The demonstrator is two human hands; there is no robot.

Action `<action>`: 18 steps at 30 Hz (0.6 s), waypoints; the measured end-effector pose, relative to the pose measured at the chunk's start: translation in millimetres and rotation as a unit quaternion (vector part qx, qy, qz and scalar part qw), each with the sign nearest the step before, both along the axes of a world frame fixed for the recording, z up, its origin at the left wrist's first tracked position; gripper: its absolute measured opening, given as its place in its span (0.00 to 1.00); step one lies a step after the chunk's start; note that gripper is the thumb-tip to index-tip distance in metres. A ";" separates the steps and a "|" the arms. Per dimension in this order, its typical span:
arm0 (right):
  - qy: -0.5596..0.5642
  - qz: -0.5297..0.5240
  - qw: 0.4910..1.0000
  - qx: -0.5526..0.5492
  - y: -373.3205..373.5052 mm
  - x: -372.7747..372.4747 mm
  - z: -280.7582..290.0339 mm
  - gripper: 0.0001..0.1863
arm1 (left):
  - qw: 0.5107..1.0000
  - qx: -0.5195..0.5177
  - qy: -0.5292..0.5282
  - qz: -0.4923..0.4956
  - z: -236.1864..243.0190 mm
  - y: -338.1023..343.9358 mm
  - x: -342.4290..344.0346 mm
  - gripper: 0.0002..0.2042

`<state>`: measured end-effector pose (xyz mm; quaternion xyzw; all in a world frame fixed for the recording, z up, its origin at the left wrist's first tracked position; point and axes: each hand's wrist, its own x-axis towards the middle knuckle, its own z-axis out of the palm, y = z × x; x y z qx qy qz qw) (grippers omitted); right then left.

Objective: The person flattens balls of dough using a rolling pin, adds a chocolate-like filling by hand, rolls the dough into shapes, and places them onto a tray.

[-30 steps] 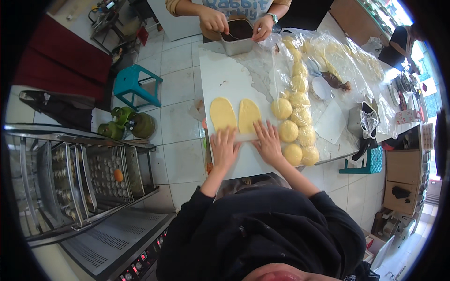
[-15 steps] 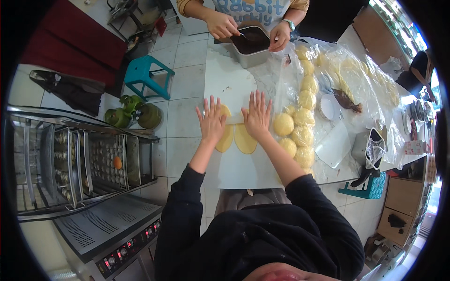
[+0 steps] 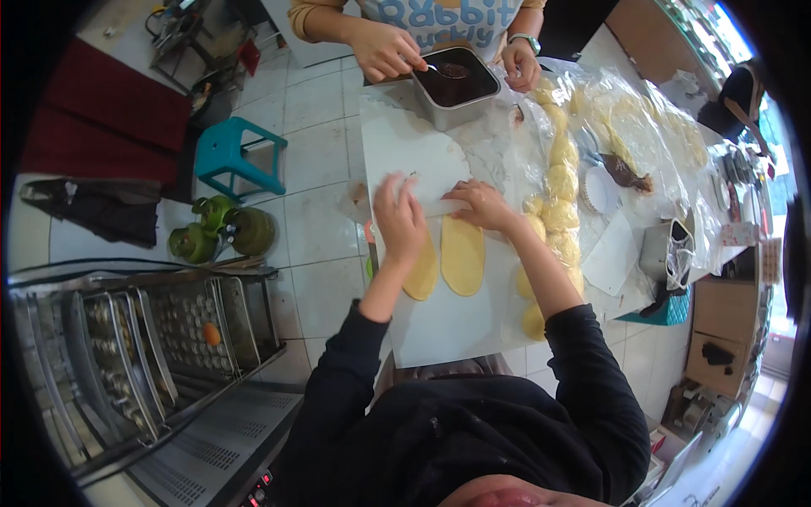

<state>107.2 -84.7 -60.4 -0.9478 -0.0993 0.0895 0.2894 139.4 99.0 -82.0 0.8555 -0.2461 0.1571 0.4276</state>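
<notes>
Those two flattened dough ovals (image 3: 463, 258) on the white work surface (image 3: 448, 329) look soft, light and stretchy, so I'd support them underneath; left hand (image 3: 401, 224) loosely bent, right hand (image 3: 483, 205) curled by their far ends, can't tell if gripping anything.

Left dough oval (image 3: 423, 275), yellow, thin and smooth – far part covered from view, right dough oval (image 3: 462, 260) just beside it, equally flat, both lengthwise near to far on the white counter (image 3: 456, 336), pale rolling pin (image 3: 433, 206) crosswise at their far ends – partly hidden
</notes>
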 end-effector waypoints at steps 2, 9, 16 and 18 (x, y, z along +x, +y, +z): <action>-0.010 -0.015 1.000 -0.001 2.0 -8.5 -3.5 0.15 | 0.990 0.070 0.066 -0.100 -8.1 -0.8 -35.8 0.18; -0.098 -0.283 0.953 0.038 2.4 2.5 -15.3 0.17 | 0.963 0.228 0.057 -0.135 -32.5 -23.1 -62.0 0.27; -0.205 -0.335 0.916 -0.076 36.6 -32.9 -20.1 0.28 | 0.945 0.319 0.035 -0.057 -35.9 -17.3 -64.1 0.26; -0.203 -0.230 0.952 -0.020 57.2 -70.8 -43.5 0.29 | 0.948 0.314 0.028 -0.053 -34.9 -14.5 -63.1 0.26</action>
